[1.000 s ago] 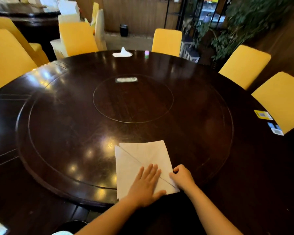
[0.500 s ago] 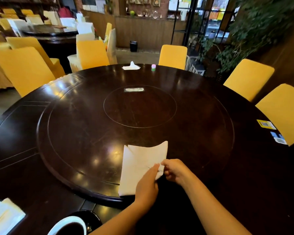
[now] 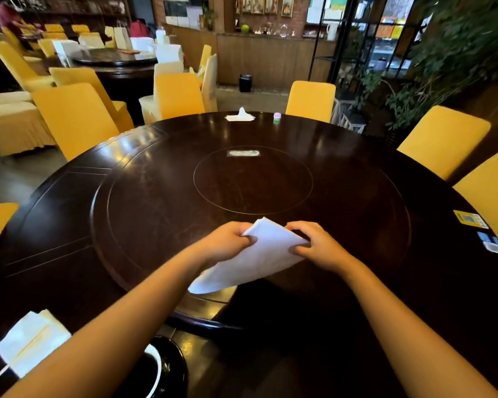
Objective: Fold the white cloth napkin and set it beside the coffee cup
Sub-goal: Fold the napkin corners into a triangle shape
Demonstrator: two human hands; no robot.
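The white cloth napkin point(image 3: 256, 259) is folded and lifted off the dark round table point(image 3: 156, 196), hanging tilted between both hands. My left hand point(image 3: 227, 242) pinches its upper left edge. My right hand point(image 3: 316, 245) grips its right edge with thumb and fingers. The lower left corner of the napkin droops toward the turntable's raised rim. The coffee cup point(image 3: 158, 372), white inside on a black saucer, sits at the table's near edge at the bottom, mostly hidden under my left forearm.
Another folded white napkin point(image 3: 29, 343) lies at the near left beside the cup. A tissue pack point(image 3: 240, 116) and a small green-pink jar point(image 3: 277, 117) stand at the far edge. Stickers point(image 3: 470, 221) lie at the right. Yellow chairs point(image 3: 75, 116) ring the table.
The napkin lay flat under my pressing hands a second ago. Both hands then pinched it and raised it off the table. The camera has tilted up, bringing the cup into view.
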